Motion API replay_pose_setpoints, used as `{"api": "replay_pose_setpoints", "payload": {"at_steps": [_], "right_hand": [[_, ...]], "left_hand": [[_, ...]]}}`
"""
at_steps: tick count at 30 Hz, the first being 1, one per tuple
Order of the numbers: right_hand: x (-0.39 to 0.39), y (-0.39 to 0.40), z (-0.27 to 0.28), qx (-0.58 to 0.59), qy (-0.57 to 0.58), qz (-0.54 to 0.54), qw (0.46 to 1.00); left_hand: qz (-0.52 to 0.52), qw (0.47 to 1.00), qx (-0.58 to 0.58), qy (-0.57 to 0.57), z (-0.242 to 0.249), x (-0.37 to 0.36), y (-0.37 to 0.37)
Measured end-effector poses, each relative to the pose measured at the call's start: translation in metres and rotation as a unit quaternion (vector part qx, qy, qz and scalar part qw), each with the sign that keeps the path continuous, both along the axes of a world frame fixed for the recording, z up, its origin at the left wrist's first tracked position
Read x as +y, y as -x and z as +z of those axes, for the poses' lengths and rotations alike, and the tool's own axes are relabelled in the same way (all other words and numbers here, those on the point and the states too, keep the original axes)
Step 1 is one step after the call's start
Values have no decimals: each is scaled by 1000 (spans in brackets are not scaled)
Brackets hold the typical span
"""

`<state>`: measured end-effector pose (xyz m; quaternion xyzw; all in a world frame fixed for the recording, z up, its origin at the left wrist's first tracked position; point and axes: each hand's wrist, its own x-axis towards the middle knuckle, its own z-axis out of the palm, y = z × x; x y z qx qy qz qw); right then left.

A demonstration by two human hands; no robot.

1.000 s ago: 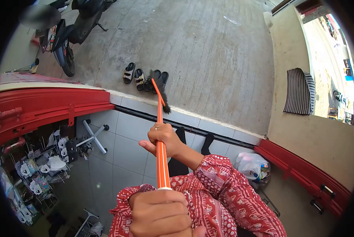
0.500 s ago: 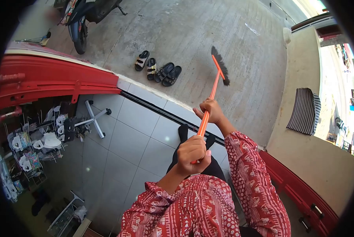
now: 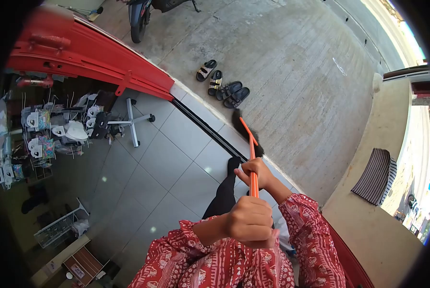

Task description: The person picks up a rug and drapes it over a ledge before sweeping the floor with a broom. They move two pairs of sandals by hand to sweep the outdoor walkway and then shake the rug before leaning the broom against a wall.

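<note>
An orange broom (image 3: pixel 254 168) runs up and away from my body, its dark bristle head (image 3: pixel 247 133) at the edge where the grey tiles meet the concrete, just below the sandals (image 3: pixel 229 90). My left hand (image 3: pixel 251 221) is wrapped round the top end of the handle, close to my body. Further along the handle, my right hand (image 3: pixel 257 174) grips it, with the thumb out to the left. Both sleeves are red and patterned.
A red metal shutter frame (image 3: pixel 95 67) lies along the upper left. Near it are a wheeled stand base (image 3: pixel 132 122) and racks of packaged goods (image 3: pixel 44 129). A motorbike (image 3: pixel 139 21) stands outside. Striped cloth (image 3: pixel 375 176) hangs on the right wall.
The broom head has come down and left, from the open concrete to the threshold near the sandals. Both hands are lower, still on the handle. The view has turned and shifted.
</note>
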<state>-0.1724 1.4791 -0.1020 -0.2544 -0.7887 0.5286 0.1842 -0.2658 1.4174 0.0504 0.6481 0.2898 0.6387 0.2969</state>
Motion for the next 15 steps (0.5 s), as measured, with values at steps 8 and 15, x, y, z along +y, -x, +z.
{"api": "replay_pose_setpoints", "payload": {"at_steps": [8,15], "right_hand": [[29,-40,-51,-35,-190,-103,976],[-56,119,129,202,-157,-161,953]], "left_hand": [[-34,995,32,91,-53,-24,5],[-164,981,103,19,175,-60,130]]}}
